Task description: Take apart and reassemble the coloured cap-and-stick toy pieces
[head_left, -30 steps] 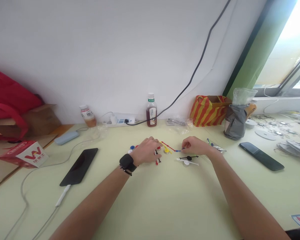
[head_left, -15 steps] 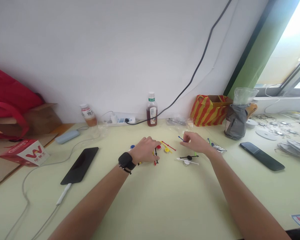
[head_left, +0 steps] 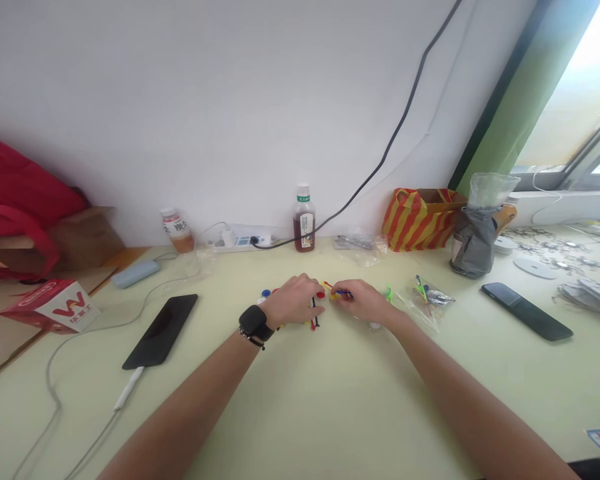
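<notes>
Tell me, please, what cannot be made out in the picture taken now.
Head view:
- Whatever lies beneath the left hand: hidden by it.
- Grip of the right hand on the blue piece: masked by the hand itself.
- Rest of the white piece: behind the right hand.
- Fine print on the dark bottle: too small.
- Red bag: cut off by left edge.

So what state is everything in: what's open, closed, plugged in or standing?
Right hand, closed on the blue arrow.
Left hand, curved over small coloured pieces; grip unclear.
Dark drink bottle, upright, capped.
Orange drink bottle, capped.
Left phone, white cable plugged in, no lit screen showing.
Right phone, lying flat, no lit screen showing.
Striped bag, standing, open at the top.
Power strip, black plug inserted.
</notes>
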{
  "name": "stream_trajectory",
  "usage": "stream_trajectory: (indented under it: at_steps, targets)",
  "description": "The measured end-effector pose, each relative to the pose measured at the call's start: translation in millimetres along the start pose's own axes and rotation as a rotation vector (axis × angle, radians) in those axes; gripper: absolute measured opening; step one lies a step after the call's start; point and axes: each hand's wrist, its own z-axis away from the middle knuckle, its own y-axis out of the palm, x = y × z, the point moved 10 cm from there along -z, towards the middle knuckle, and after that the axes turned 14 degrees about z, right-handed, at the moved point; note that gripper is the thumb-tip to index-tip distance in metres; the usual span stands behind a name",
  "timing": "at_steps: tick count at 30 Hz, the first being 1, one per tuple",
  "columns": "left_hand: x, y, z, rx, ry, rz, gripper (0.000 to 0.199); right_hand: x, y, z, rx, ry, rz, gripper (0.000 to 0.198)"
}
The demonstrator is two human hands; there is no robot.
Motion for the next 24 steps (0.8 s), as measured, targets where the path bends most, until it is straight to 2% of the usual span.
stream_trajectory:
  at_steps: [2, 6, 9, 12, 15, 19, 22, 24]
  targets:
    - [-1.8, 1.1, -0.3, 0.006, 0.014, 0.004, 0.023, -2.1, -1.7, -0.8, -0.04, 0.016, 0.025, 0.018]
    - [-3.0, 0.4, -1.4, 0.001, 0.015, 0.031, 0.028, -4.7, -10.3, -1.3, -0.108, 0.006, -0.085, 0.024]
    - [-1.6, -2.3, -1.7, -0.013, -0.014, 0.047, 0.029, -9.0, -27.6, 0.5, -0.228, 0.011, -0.128, 0.029]
    - [-4.0, -2.2, -1.5, -0.011, -0.016, 0.057, 0.034, -14.8, -42.4, 4.3, -0.321, 0.052, -0.069, 0.028]
    - [-7.9, 1.2, -0.8, 0.0, 0.003, 0.053, 0.039, -24.1, -46.3, 7.2, -0.329, 0.141, -0.019, 0.028]
    - [-7.5, 3.2, 0.5, 0.011, 0.006, 0.036, 0.033, -32.8, -45.6, 5.7, -0.333, 0.174, -0.113, 0.035]
    - [-8.8, -4.4, 0.7, -0.015, 0.023, 0.052, 0.035, -40.8, -49.1, 3.9, -0.391, 0.215, -0.199, 0.033]
    - [-11.3, -14.5, 0.0, -0.078, 0.033, 0.091, 0.038, -41.8, -48.2, 2.4, -0.398, 0.232, -0.299, 0.033]
